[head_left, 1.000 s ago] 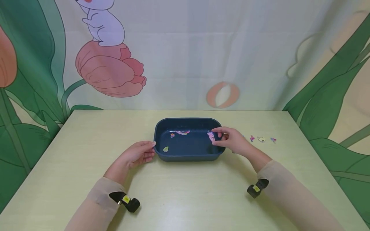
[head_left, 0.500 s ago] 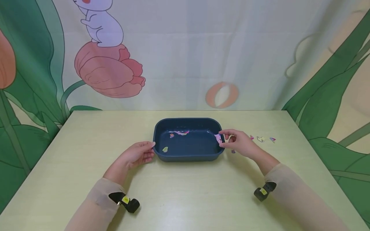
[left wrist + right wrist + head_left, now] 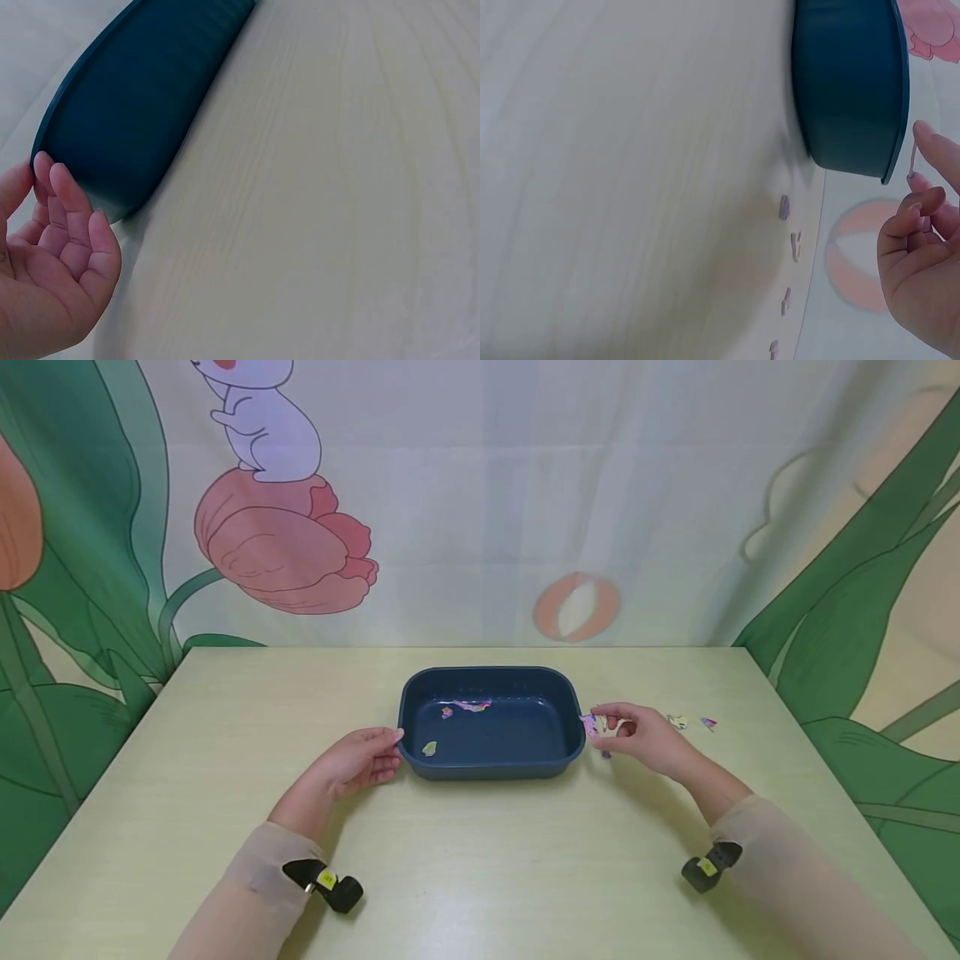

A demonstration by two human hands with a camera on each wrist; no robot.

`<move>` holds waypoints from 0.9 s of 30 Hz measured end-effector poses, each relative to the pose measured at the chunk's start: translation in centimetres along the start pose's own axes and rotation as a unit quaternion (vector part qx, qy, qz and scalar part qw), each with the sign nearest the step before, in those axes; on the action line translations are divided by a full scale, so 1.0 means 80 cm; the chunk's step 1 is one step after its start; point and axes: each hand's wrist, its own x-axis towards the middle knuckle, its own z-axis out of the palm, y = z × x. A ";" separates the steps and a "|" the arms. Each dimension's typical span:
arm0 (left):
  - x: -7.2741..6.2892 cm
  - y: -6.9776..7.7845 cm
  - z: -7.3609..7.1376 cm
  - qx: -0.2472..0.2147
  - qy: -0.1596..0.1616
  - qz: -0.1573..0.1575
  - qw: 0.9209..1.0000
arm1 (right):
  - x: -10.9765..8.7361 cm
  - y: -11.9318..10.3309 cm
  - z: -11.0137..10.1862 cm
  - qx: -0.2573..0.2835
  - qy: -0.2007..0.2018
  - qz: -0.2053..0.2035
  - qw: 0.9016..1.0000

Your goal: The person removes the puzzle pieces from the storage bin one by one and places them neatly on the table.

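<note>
A dark blue rectangular basin [image 3: 491,771] with rounded corners stands on the table. My left hand [image 3: 363,760] pinches its left rim between thumb and fingertips, as the left wrist view also shows. Just outside the right rim, my right hand [image 3: 637,737] holds a flat pink-purple cartoon cutout [image 3: 589,725] between thumb and index finger, its other fingers curled in. Edge-on in the right wrist view, the cutout [image 3: 913,159] looks thin. Inside the basin are a long pink cutout [image 3: 474,705], a small reddish one [image 3: 447,712] and a green-yellow one [image 3: 429,748].
Right of the basin, small cutouts lie on the pale wooden table [image 3: 480,860]: a purple one [image 3: 606,754] below my right hand, a yellowish one [image 3: 678,722] and a multicoloured one [image 3: 708,724]. A printed curtain [image 3: 465,527] hangs behind the table's back edge.
My right hand has moved right with the pink-purple cutout, from over the basin's right part to outside its right rim. My left hand and the basin have stayed put.
</note>
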 end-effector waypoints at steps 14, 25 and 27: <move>0.001 -0.001 0.001 -0.001 0.009 -0.001 1.000 | -0.007 0.014 -0.006 -0.009 0.005 0.013 1.000; 0.002 -0.003 -0.001 0.001 -0.004 0.007 1.000 | -0.013 0.031 -0.015 -0.030 0.002 0.038 0.999; 0.003 -0.003 -0.002 0.001 -0.004 0.006 1.000 | -0.013 0.035 -0.017 -0.035 0.002 0.047 0.998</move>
